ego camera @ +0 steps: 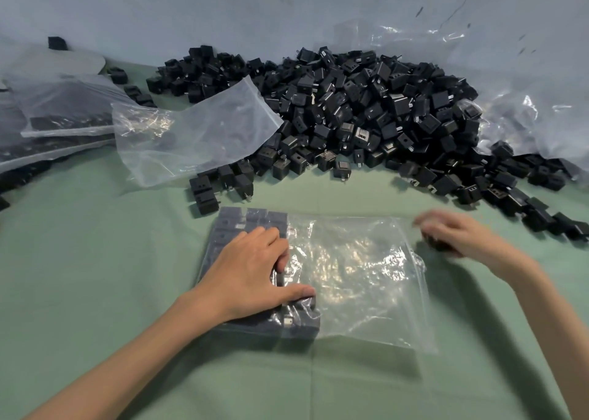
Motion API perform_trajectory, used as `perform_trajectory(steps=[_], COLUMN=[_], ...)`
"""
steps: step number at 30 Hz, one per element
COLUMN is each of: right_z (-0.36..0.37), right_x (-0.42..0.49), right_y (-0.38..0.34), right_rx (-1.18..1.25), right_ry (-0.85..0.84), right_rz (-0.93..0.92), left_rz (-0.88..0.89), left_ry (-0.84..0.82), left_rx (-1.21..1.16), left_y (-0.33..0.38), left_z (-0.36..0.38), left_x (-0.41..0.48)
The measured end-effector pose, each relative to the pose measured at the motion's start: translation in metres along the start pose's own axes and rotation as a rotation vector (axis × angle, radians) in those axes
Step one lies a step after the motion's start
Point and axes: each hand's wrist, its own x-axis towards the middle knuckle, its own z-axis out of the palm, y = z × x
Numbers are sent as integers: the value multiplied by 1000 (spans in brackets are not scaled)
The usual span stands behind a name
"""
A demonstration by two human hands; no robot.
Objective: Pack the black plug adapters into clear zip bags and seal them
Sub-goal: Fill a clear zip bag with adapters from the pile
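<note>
The clear plastic zip bag (360, 279) lies flat on the green worktop (95, 260), its left end filled with neat rows of black cube-shaped plug adapters (248, 220). The left hand (251, 273) rests spread on those rows through the film, fingers straight and thumb out, pressing them in place. The right hand (452, 231), near the bag's open right edge, is blurred; it seems curled round a single black adapter (436, 243), though the grip is hard to make out.

Each adapter looks small, rigid and light, with metal prongs that could snag the thin, slippery film, so it is best pinched by its plain sides. A loaded bag will sag, so it probably wants support from beneath.

Behind lies a big heap of loose black adapters (366, 110), with an empty clear bag (197, 132) against it. The packed bags (63, 116) at left are cut off by the frame. How many rows are already in the bag is hidden under the left hand.
</note>
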Motion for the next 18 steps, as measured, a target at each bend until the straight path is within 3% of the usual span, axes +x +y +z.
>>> perform_trajectory(steps=[3, 6, 8, 11, 13, 18], right_z=[14, 37, 54, 79, 93, 99], right_x=[-36, -40, -34, -27, -23, -15], right_y=[-7, -19, -26, -42, -53, -54], right_rx=[108, 176, 182, 154, 122, 136], right_ry=[-382, -553, -506, -304, -357, -399], right_rz=[-58, -103, -168, -392, -499, -401], left_rz=[4, 7, 5, 1, 9, 34], left_ry=[4, 1, -8, -18, -15, 17], left_rx=[-11, -23, -27, -29, -29, 5], left_y=[1, 1, 1, 1, 1, 2], left_z=[-1, -2, -3, -4, -4, -4], left_x=[1, 0, 0, 0, -1, -2])
